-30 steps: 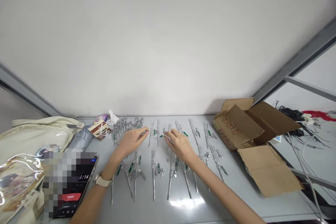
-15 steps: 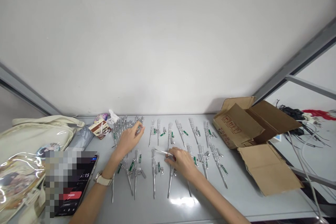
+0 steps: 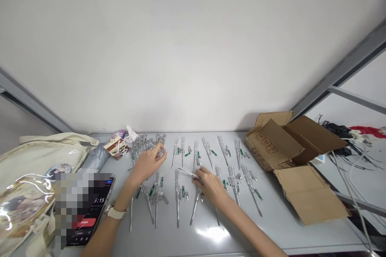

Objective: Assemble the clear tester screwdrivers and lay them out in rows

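My left hand [image 3: 148, 165], a watch on its wrist, reaches over the near side of a pile of clear-handled screwdrivers [image 3: 143, 144]. Its thumb and index finger close around a small silvery piece [image 3: 162, 153], too small to make out. Between the fingers of my right hand [image 3: 211, 184] is a thin screwdriver [image 3: 187, 172], its metal shaft pointing left; the fingers hide its handle. Around both hands lie two rows of screwdrivers with clear handles, such as one screwdriver [image 3: 177, 198] at front centre. Green strips [image 3: 183, 191] and small metal parts [image 3: 187, 195] lie beside many of them.
An opened cardboard box [image 3: 265, 144] stands at the right, one flap [image 3: 312, 194] spread toward the front. On the left are a cream bag [image 3: 33, 168], a phone [image 3: 90, 213] and a brown card [image 3: 117, 147]. Black cables [image 3: 337, 144] lie beyond the grey frame post.
My left hand has shifted slightly down and right, its fingers still close together. The right hand keeps its hold on the screwdriver, nearly in place. The view has moved a little.
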A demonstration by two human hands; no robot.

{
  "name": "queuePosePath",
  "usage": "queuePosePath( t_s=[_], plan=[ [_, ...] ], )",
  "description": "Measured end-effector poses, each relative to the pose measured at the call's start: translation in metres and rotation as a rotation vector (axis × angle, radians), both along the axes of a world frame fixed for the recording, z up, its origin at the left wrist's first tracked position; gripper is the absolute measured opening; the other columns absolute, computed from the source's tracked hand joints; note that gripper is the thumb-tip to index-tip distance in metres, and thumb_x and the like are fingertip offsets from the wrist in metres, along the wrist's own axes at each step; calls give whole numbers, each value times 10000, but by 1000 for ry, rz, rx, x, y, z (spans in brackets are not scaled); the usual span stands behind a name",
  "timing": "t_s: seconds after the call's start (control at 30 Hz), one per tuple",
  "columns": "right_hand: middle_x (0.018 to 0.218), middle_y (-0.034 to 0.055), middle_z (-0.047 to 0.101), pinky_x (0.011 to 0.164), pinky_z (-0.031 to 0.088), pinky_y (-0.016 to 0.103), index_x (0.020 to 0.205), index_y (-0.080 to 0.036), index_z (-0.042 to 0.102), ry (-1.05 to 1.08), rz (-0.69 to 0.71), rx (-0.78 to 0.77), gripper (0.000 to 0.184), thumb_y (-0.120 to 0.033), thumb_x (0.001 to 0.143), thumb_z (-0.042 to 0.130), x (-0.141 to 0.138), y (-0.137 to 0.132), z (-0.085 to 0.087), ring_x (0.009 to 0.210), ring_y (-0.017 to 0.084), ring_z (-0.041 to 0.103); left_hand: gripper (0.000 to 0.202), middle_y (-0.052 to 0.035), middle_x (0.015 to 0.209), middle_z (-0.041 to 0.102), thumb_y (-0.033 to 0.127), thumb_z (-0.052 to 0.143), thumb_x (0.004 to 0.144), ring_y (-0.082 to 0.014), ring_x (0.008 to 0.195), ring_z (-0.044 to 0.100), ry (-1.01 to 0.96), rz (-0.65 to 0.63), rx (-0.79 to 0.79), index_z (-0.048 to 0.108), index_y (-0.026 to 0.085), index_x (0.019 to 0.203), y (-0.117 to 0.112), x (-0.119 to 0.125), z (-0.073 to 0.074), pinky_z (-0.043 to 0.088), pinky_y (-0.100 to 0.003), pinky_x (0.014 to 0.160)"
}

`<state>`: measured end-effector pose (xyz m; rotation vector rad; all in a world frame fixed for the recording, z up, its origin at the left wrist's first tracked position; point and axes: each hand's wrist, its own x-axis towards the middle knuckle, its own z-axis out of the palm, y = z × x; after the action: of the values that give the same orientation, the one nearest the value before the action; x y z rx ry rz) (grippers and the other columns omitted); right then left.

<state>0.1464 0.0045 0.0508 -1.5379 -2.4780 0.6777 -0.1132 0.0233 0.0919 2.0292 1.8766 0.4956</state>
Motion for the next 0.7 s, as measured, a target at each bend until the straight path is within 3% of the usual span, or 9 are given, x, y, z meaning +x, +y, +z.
queuePosePath(
  t_s=[0.33, 0.5, 0.7],
  plan=[
    [1000, 70, 623, 729, 449, 271, 1061, -190, 626, 152, 39, -54, 235, -80, 916, 477, -2, -1, -3, 892, 198, 637, 215, 77, 533, 405, 417, 374, 934, -169, 542, 491, 25, 13, -7, 498, 246, 976, -5, -4, 1, 304, -266, 609],
    [1088, 88, 584, 560, 378, 264, 1051, -193, 599, 72, 71, 85, 186, -142, 940, 459, 4, -6, -9, 677, 159, 603, 203, 72, 541, 414, 407, 366, 943, -162, 544, 472, 39, 18, 0, 493, 250, 927, -7, -9, -1, 288, -259, 593],
    [972, 52, 595, 552, 332, 253, 933, -194, 597, 44, 74, 75, 166, -95, 924, 464, 10, -9, -11, 660, 146, 581, 211, 52, 594, 498, 413, 373, 944, -166, 562, 492, 60, 19, 5, 504, 251, 911, -7, -12, -10, 284, -257, 588]
  ],
)
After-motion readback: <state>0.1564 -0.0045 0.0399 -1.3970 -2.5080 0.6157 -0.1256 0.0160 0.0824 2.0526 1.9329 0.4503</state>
